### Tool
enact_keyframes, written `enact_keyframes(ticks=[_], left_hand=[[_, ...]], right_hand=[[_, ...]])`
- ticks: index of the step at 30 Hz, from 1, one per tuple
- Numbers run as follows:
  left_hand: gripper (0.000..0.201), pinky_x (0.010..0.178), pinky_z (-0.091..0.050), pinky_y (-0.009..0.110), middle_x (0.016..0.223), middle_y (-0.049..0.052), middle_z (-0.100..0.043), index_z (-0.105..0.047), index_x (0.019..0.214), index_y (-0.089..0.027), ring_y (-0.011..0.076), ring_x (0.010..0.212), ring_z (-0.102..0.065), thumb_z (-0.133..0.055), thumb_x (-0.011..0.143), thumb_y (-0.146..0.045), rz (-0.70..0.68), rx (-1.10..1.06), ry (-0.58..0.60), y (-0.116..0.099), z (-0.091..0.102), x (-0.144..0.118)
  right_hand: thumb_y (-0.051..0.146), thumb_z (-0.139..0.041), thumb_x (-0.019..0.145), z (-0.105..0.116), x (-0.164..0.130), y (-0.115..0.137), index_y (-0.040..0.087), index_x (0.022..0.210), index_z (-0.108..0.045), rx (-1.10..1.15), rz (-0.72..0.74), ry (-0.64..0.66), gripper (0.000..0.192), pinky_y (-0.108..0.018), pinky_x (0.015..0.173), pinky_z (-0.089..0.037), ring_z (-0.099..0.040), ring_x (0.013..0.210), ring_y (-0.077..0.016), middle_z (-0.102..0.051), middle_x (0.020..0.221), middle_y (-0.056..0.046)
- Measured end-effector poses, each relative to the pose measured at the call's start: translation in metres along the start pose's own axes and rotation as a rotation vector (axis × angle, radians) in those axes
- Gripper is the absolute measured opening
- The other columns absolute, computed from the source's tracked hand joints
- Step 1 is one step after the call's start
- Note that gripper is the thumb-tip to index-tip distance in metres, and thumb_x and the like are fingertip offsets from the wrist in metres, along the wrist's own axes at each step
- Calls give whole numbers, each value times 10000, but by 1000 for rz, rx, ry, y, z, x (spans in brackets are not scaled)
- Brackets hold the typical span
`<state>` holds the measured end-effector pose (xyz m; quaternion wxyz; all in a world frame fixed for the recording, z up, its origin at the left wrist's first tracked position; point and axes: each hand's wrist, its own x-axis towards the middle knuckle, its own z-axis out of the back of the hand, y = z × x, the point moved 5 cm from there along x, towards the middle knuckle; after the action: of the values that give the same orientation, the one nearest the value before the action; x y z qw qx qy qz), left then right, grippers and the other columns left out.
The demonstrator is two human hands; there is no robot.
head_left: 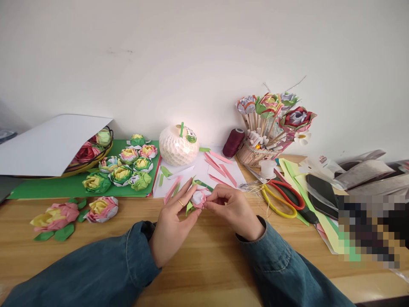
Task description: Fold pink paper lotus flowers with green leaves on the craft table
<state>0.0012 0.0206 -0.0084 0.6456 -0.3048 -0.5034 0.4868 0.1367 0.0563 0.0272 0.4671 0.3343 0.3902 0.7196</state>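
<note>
Between my two hands is a small folded paper flower, white in the middle with pink petals and green leaf tips. My left hand is closed around its left side, with a ring on one finger. With thumb and fingertips, my right hand pinches the flower's right edge. Just beyond them, pink paper strips and a few green pieces lie on white paper sheets. The underside of the flower is hidden by my fingers.
Finished paper flowers sit on a green sheet at left; two more lie in front. Behind stand a white round lamp, a maroon thread spool and a basket of stemmed flowers. Scissors and a phone are at right.
</note>
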Motion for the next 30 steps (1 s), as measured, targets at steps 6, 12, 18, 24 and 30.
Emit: enact_keyframes(ticks=[6, 12, 18, 24, 30], left_hand=[[454, 1083, -190, 445, 1328, 28, -407, -466, 1212, -280, 221, 1270, -286, -563, 769, -258, 8, 25, 1, 2, 0, 0], [455, 1080, -226, 411, 1319, 29, -417, -500, 1184, -252, 217, 1273, -279, -595, 740, -275, 119, -115, -2, 4, 0, 1], [434, 1027, -340, 327, 1284, 30, -460, -574, 1098, -210, 202, 1247, -329, -652, 679, -290, 278, -355, -102, 5, 2, 5], [424, 1057, -289, 324, 1231, 26, -515, -596, 1068, -212, 200, 1234, -350, -679, 663, -306, 302, -365, -143, 1, 5, 6], [412, 1054, -292, 332, 1221, 13, -526, -590, 1077, -240, 205, 1213, -379, -674, 679, -308, 319, -430, -137, -1, 7, 4]], right_hand=[[179, -667, 655, -2, 0, -5, 136, 578, -629, 20, -33, 4, 96, -199, 468, -308, -400, 503, -70, -492, 541, 34], [170, -635, 689, -3, -1, 2, 144, 611, -644, -60, 59, -41, 83, -196, 451, -340, -428, 485, -75, -526, 544, 22], [167, -526, 783, -4, -17, 25, 154, 703, -663, -556, 445, -299, 159, -221, 488, -391, -494, 505, -96, -574, 587, -18], [142, -537, 774, -3, -29, 32, 161, 735, -648, -710, 609, -489, 119, -224, 492, -411, -504, 499, -95, -569, 570, -6], [114, -567, 752, -2, -32, 37, 124, 912, -624, -716, 710, -479, 169, -244, 486, -436, -539, 544, -117, -609, 648, -34]])
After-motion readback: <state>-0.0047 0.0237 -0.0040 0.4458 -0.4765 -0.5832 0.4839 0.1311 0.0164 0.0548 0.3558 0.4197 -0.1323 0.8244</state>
